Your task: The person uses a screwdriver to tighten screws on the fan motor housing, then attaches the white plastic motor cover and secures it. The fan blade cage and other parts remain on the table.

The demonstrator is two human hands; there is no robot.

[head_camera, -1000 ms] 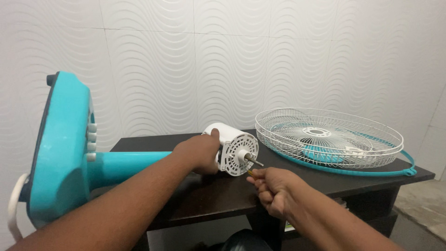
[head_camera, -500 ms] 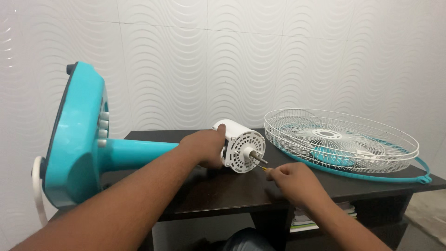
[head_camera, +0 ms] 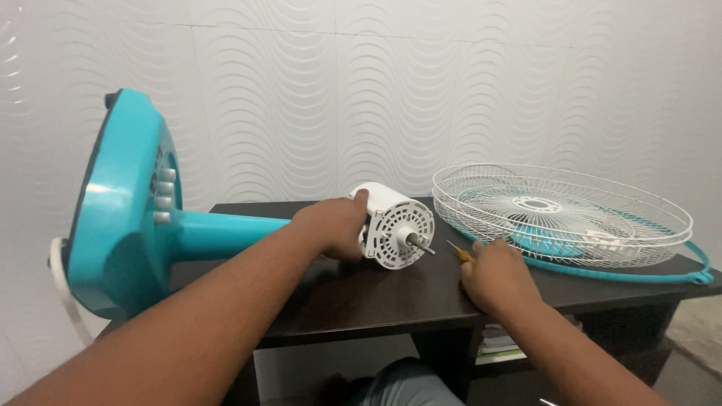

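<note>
A table fan lies on its side on a dark table (head_camera: 361, 301). My left hand (head_camera: 335, 225) grips the white motor housing (head_camera: 395, 223), whose bare metal shaft (head_camera: 421, 244) points to the right. The teal stem (head_camera: 226, 233) runs left to the teal base (head_camera: 124, 210), which hangs past the table's left edge. My right hand (head_camera: 496, 274) rests on the table just right of the shaft, closed on a thin yellow-handled tool (head_camera: 460, 252) whose tip points up and left towards the shaft.
A white wire fan guard (head_camera: 560, 210) with a teal rim and a teal blade inside lies flat on the table's right part. A white cord (head_camera: 64, 289) hangs at the base. Books sit on a shelf under the table. A wavy white wall stands behind.
My right hand has moved right and down onto the table, away from the motor's face, with the yellow tool. My left hand stays on the motor housing. The view has shifted slightly.
</note>
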